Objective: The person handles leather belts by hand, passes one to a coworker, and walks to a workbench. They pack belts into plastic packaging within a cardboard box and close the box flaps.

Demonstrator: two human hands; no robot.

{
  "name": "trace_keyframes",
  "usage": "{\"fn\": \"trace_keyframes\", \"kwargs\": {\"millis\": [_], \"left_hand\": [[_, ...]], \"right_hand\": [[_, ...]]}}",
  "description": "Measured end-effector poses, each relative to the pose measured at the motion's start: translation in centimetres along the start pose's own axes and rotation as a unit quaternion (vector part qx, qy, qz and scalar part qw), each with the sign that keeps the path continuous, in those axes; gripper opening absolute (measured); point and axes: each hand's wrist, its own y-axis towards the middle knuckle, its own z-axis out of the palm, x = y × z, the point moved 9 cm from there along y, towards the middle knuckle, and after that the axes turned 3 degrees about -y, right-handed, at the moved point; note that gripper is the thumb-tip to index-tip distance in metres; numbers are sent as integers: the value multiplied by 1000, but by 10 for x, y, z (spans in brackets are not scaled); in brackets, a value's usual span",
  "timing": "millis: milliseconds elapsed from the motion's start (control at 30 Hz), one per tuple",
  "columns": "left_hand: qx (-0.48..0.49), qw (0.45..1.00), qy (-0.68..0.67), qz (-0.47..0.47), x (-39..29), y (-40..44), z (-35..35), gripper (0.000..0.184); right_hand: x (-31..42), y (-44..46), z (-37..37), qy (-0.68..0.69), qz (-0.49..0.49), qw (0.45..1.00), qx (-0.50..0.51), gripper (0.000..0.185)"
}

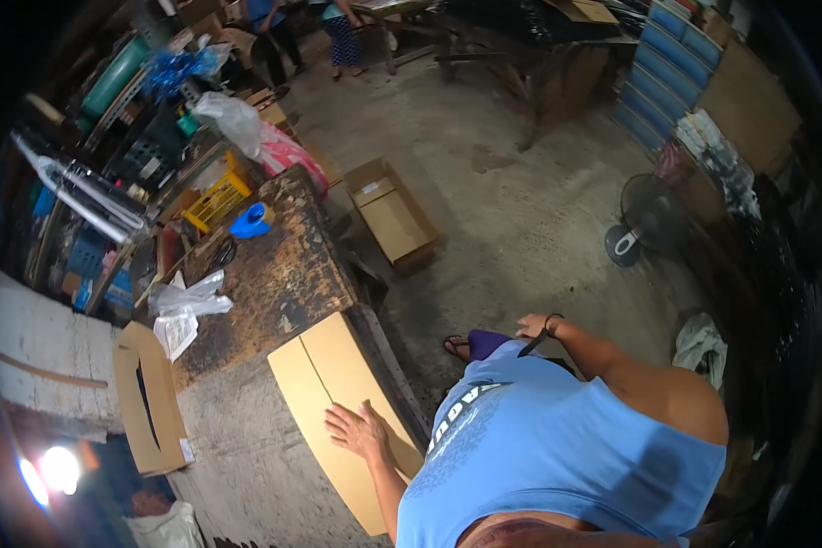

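My left hand (pixel 356 431) lies flat, fingers spread, on top of a closed cardboard box (pixel 315 388). A seam runs along the top of that box, which sits at the near edge of the worktable. Away from the table, beside my hip, my right hand (pixel 541 326) hangs with its fingers loosely apart. I see nothing in it; a dark band circles the wrist and a dark strip hangs below. A blue tape dispenser (pixel 251 220) stands farther along the worn worktable (pixel 288 260). Near it lies crumpled clear plastic (pixel 190 297).
Another cardboard box (pixel 151 402) stands at the table's left side. On the floor is an open carton (pixel 393 215). A yellow basket (pixel 219 196) sits by cluttered shelves. A fan (pixel 644 215) and blue drawers (pixel 669 68) stand right. Two people stand at the back.
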Motion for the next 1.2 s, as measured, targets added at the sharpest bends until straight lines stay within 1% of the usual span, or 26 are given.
{"fn": "trace_keyframes", "kwargs": {"millis": [67, 133, 200, 233, 267, 333, 400, 433, 500, 533, 600, 633, 667, 733, 800, 833, 867, 900, 933, 967, 1000, 1067, 1100, 1133, 1167, 1200], "left_hand": [[-5, 999, 16, -47, 10, -7, 3, 75], [-8, 999, 18, -36, 7, -5, 4, 77], [-6, 995, 38, -87, 6, -1, 6, 81], [-8, 993, 52, -106, 2, 5, 4, 85], [-8, 993, 54, -106, -5, 12, 3, 85], [-31, 993, 17, -110, -15, 27, -1, 86], [-36, 991, 27, -128, -21, 36, -2, 86], [-40, 989, 23, -138, -18, 37, -2, 85], [-49, 986, 33, -159, -13, 37, 0, 84], [-49, 983, 40, -173, -14, 33, -2, 85], [-46, 980, 53, -184, -4, 36, 4, 84], [-44, 980, 52, -188, -4, 35, 2, 84], [-43, 979, 51, -194, -5, 34, -3, 83], [-26, 964, 78, -255, -3, 33, -11, 82], [-103, 934, 124, -319, -13, 30, -27, 83], [-146, 926, 132, -323, -32, 32, -36, 85], [-180, 922, 162, -302, -52, 38, -39, 82], [-228, 928, 167, -245, -76, 48, -26, 79], [-272, 928, 171, -189, -101, 55, -12, 76], [-245, 951, 126, -142, -146, 61, -4, 71], [-218, 968, 78, -94, -198, 67, 4, 67], [-202, 977, -8, 74, -281, 80, 34, 63], [-171, 974, -83, 124, -319, 85, 47, 54], [-141, 962, -157, 174, -349, 89, 56, 46], [-148, 962, -162, 163, -356, 99, 67, 46], [-90, 958, -190, 196, -370, 113, 93, 35]], "right_hand": [[-1, -10, -12, 42, 14, 999, -29, 65], [-5, -23, -25, 92, 34, 994, -43, 65], [-23, -16, -23, 100, 52, 993, -33, 66], [-29, -17, -19, 92, 75, 993, 2, 66], [-35, -17, -15, 83, 98, 991, 39, 67], [-36, -20, -20, 71, 103, 990, 60, 66], [-41, -20, -27, 42, 115, 988, 94, 65], [-47, -12, -31, 43, 112, 988, 96, 65], [-56, 15, -42, 102, 47, 992, 59, 63], [-68, 27, -43, 106, 43, 992, 58, 63], [-89, 48, -64, 189, 18, 982, -8, 61], [-88, 30, -89, 202, 25, 979, -4, 61], [-104, 38, -93, 196, 18, 980, 1, 61], [-165, 45, -96, 282, 56, 953, -93, 61], [-214, 37, -101, 255, 114, 958, -67, 61], [-244, 41, -103, 204, 129, 968, -69, 61], [-268, 45, -107, 152, 144, 975, -72, 61], [-280, 46, -118, 142, 141, 977, -71, 61], [-297, 39, -132, 174, 168, 968, -72, 59], [-311, 34, -145, 203, 194, 957, -72, 58], [-317, 36, -159, 190, 191, 961, -69, 58], [-317, 50, -195, 274, 177, 936, -130, 56], [-313, 69, -211, 212, 174, 952, -136, 55], [-299, 88, -230, 188, 141, 961, -142, 55], [-283, 106, -249, 164, 109, 969, -148, 55], [-262, 122, -271, 181, 71, 969, -151, 55]]}}
